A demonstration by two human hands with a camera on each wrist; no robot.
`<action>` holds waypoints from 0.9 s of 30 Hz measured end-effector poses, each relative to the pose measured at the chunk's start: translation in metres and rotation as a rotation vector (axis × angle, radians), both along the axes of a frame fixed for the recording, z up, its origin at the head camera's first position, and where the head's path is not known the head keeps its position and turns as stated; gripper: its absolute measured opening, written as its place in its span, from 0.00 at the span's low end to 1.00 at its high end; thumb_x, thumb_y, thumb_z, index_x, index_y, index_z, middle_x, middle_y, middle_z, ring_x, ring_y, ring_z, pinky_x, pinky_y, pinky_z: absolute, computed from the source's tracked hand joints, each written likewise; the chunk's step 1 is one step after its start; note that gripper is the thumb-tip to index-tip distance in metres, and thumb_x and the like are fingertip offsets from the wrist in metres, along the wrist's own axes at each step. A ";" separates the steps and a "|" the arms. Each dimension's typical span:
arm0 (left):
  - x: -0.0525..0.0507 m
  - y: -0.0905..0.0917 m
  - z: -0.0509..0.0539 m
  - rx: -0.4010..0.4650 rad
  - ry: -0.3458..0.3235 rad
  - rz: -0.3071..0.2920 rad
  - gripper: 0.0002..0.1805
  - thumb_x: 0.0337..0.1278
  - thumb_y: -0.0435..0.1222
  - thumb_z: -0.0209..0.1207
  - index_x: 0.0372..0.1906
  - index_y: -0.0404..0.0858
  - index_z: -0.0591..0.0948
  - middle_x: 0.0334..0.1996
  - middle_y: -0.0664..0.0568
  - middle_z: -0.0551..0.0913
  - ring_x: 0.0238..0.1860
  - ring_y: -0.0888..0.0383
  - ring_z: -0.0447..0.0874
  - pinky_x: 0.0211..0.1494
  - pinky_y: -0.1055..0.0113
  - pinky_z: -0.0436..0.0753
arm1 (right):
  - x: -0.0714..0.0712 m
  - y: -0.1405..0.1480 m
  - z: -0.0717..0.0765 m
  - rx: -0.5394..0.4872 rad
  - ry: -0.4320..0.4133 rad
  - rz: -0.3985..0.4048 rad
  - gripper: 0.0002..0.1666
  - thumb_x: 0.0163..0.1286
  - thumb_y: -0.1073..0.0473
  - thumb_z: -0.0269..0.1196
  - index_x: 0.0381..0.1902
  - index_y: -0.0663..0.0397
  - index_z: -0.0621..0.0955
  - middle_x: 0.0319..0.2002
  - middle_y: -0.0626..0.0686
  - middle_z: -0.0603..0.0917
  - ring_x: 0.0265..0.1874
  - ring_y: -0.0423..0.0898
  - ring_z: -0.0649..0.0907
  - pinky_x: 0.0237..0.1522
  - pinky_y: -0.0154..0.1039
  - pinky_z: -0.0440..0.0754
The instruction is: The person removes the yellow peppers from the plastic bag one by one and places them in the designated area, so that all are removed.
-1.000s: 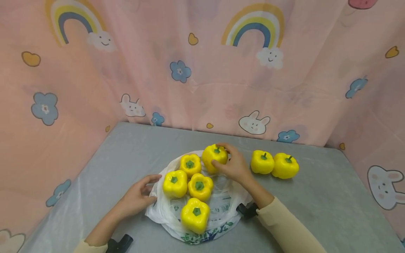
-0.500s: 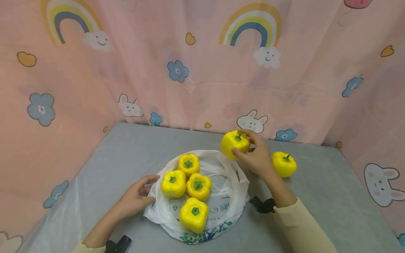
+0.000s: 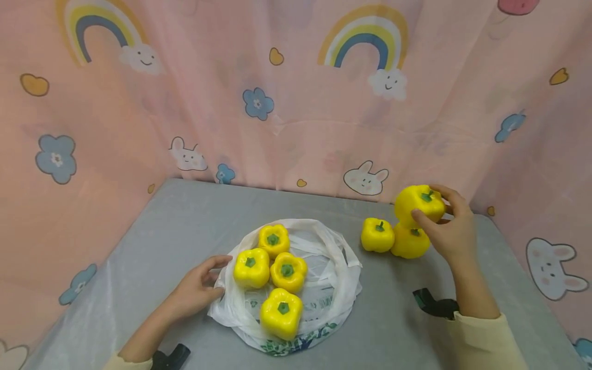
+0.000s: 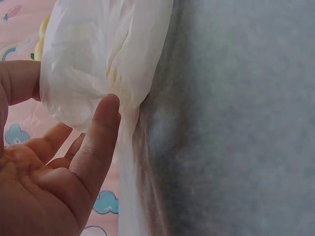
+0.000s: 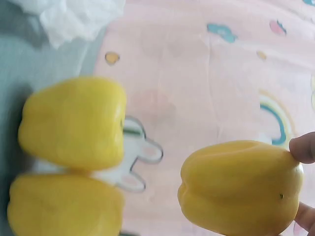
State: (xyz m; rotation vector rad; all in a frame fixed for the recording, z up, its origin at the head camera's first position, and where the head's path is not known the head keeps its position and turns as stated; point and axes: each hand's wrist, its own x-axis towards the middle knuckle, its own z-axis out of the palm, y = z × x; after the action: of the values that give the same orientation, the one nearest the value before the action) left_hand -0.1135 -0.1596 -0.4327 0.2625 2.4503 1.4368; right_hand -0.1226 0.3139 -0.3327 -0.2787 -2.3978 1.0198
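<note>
My right hand (image 3: 455, 228) holds a yellow bell pepper (image 3: 418, 205) by its side, thumb and fingers around it, above two others on the table. In the right wrist view the held bell pepper (image 5: 241, 189) hangs apart from that pair. My left hand (image 3: 196, 288) rests at the left side of a white plastic bag (image 3: 344, 288), thumb and fingers spread against it. The left wrist view shows the bag's side (image 4: 74, 54) between the fingers, not visibly pinched. Several yellow bell peppers (image 3: 281, 313) sit inside the bag's rolled rim, stems up.
On the grey table (image 3: 203, 210), right of the bag, one bell pepper (image 3: 376, 235) touches another bell pepper (image 3: 409, 242). A pink patterned curtain (image 3: 296, 128) stands behind the table and along both sides.
My right hand has lifted a bell pepper out of the bag's far side and carried it right, over the pair on the table. The left hand stays at the bag.
</note>
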 end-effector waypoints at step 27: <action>-0.001 0.001 0.001 -0.025 0.004 0.021 0.33 0.47 0.26 0.61 0.64 0.44 0.72 0.65 0.40 0.72 0.56 0.43 0.79 0.38 0.68 0.83 | 0.004 0.089 -0.079 0.092 -0.326 -0.072 0.37 0.67 0.48 0.58 0.66 0.66 0.66 0.63 0.76 0.66 0.60 0.73 0.64 0.57 0.70 0.64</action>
State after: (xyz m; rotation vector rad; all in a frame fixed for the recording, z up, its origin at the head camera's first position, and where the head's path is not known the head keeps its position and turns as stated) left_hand -0.1143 -0.1588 -0.4319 0.2353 2.4794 1.4136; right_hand -0.1185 0.4032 -0.4120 -0.5292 -2.6937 0.8840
